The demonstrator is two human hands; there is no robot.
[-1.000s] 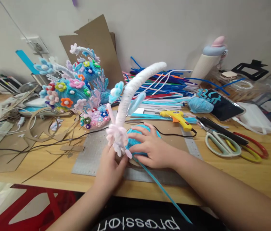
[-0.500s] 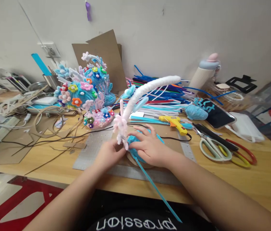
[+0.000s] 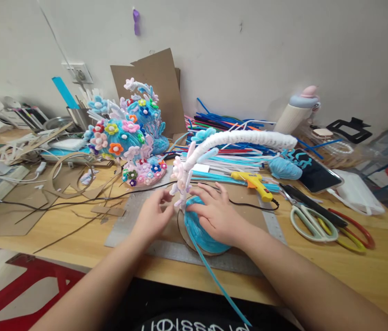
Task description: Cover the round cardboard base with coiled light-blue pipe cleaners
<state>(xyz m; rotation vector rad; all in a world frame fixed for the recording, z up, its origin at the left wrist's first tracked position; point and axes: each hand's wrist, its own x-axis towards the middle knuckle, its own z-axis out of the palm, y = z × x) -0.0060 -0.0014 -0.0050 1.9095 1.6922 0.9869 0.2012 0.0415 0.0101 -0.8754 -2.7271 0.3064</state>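
A round cardboard base (image 3: 182, 228) carries a wound blue chenille-stem coil (image 3: 205, 234), and one loose blue stem (image 3: 210, 271) trails from it toward my body. My right hand (image 3: 219, 214) lies over the coil with its fingers spread. From the base's left side rises a curved white wrapped stem (image 3: 242, 138), arching over to the right. Pale pink flowers (image 3: 179, 172) sit on its lower part, with a blue flower (image 3: 203, 134) higher up. My left hand (image 3: 154, 214) is just left of the stem's foot, thumb and fingers apart, holding nothing visible.
Behind stand finished flower decorations (image 3: 121, 138) and a pile of chenille stems (image 3: 235, 156). To the right lie a yellow glue gun (image 3: 255, 184), scissors (image 3: 312, 223), a phone (image 3: 314, 172) and a bottle (image 3: 295, 112). Cardboard scraps (image 3: 100, 191) and a black cord (image 3: 87, 201) lie left.
The white stem has tipped lower to the right. My left hand has come away from its foot and opened. More of the blue coil shows under my right hand. The view has shifted slightly.
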